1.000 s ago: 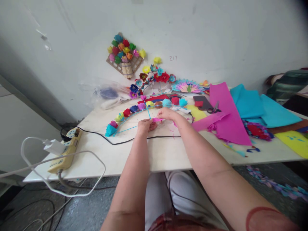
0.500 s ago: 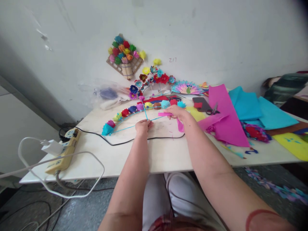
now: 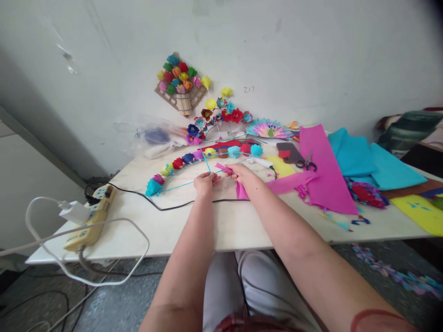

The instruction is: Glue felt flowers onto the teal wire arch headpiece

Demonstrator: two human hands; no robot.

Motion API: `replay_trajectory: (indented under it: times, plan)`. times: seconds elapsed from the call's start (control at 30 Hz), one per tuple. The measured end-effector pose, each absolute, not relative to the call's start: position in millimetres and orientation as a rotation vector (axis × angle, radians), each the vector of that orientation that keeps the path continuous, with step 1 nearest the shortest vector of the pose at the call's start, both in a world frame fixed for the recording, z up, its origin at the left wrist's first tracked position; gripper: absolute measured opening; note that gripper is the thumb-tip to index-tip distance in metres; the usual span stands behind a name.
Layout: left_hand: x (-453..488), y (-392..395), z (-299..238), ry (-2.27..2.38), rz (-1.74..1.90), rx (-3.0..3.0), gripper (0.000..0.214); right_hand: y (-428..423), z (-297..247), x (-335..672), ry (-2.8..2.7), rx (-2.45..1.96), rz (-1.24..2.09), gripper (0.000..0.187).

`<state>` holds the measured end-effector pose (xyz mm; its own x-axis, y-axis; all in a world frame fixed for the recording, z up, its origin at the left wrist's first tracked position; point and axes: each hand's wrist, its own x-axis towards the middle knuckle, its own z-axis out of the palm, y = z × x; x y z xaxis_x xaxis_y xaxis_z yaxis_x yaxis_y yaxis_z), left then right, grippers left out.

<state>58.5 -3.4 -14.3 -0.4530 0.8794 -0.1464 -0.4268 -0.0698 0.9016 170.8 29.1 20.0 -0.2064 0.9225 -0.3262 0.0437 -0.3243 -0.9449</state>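
My left hand [image 3: 205, 182] pinches a thin blue stick [image 3: 208, 164] that rises from a curved frame of blue sticks on the white table [image 3: 221, 221]. Paper flowers [image 3: 207, 153] in several colours line the arch of that frame. My right hand [image 3: 242, 174] is closed on a strip of pink paper [image 3: 224, 168], held just right of the left hand, and the strip's end hangs down under the palm.
Sheets of pink paper [image 3: 321, 170], blue paper [image 3: 367, 159] and yellow paper [image 3: 420, 207] lie at the right, with scissors [image 3: 308, 162] and a phone [image 3: 289, 151]. A black cable [image 3: 173, 203] crosses the table. A power strip [image 3: 92, 221] with a white charger sits at the left edge.
My right hand has come back toward my left hand with the pink strip, after reaching out to the right. The left hand has stayed on the blue stick.
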Motion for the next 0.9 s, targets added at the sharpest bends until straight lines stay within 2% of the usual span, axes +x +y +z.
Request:
replay_trajectory:
  times: [0.2,0.57,0.9]
  plan:
    - [65.1,0.0,-13.4,1.206,1.873,0.399,0.034,25.1,25.4,169.6,-1.143,-1.306,1.664,0.015]
    - [72.9,0.2,-12.1,1.049,2.042,0.092,0.036,35.3,14.8,168.0,-1.148,-1.202,1.781,0.019]
    - [73.4,-8.8,-4.4,0.999,1.967,0.120,0.016,38.6,12.6,167.9,-1.093,-1.126,1.862,0.014]
